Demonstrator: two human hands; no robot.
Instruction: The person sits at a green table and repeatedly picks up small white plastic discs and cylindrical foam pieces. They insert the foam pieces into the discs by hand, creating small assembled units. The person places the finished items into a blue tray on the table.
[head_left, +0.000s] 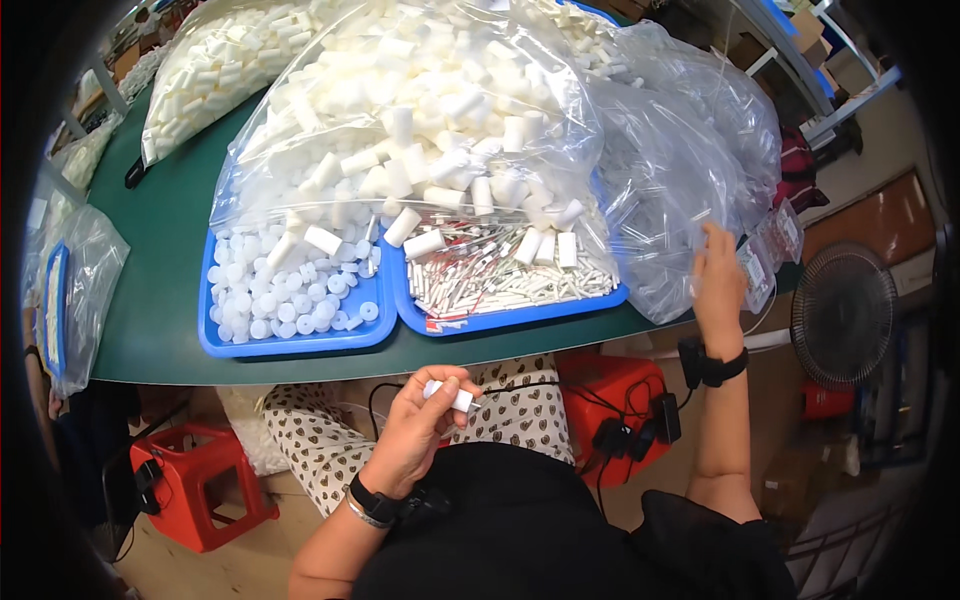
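Held in front of my lap, my left hand point(408, 425) is closed, with thumb and fingers round a small white plastic cylinder point(459, 400). A thin tip shows at the cylinder's right end. My right hand point(716, 285) reaches out at the table's right side, at the edge of a clear plastic bag point(665, 190). Its fingers are stretched out, and I see nothing in them. The left blue tray point(290, 350) holds translucent white discs point(285, 310); the right blue tray point(520, 318) holds thin white and red rods point(480, 285), with several white cylinders point(423, 244) on top.
A large clear bag of white cylinders point(420, 70) leans over both trays on the green table point(150, 300). Another full bag point(215, 75) lies at the back left. Red stools point(205, 490) and cables stand below the table edge; a dark fan point(843, 315) is at right.
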